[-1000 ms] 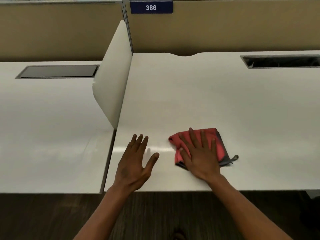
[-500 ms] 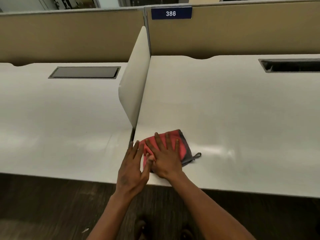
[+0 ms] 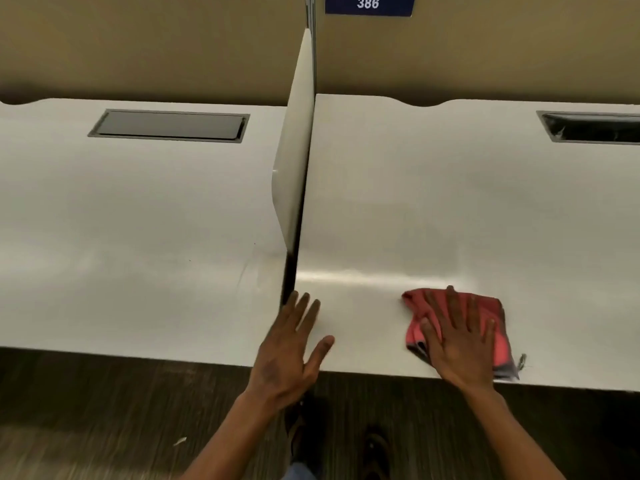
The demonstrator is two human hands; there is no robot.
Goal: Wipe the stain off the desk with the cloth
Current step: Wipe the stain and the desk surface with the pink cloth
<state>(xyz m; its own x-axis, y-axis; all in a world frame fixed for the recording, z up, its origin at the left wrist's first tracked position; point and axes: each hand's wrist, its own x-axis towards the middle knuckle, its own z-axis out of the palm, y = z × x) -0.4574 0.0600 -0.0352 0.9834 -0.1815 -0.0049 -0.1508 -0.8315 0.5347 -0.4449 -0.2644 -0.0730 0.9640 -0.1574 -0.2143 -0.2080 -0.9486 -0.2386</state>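
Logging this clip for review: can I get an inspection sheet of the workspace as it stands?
Surface: white desk, glossy; no stain discernible.
Job's things: red cloth folded, flat near the front edge.
Clutter: nothing seen.
Hands: right hand spread flat on the cloth; left hand open at the desk edge beside the divider.
Cables: nothing seen; cable slot open.
Surroundings: neighbouring desk, tan partition, sign 386.

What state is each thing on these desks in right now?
Folded red cloth: flat on the desk, near its front edge.
Right hand: open, pressed on the cloth.
Left hand: open, empty, beside the divider.
White desk: streaky sheen; no stain discernible.
Left grey cable hatch: closed.
Right cable hatch: open.
White divider panel: upright.
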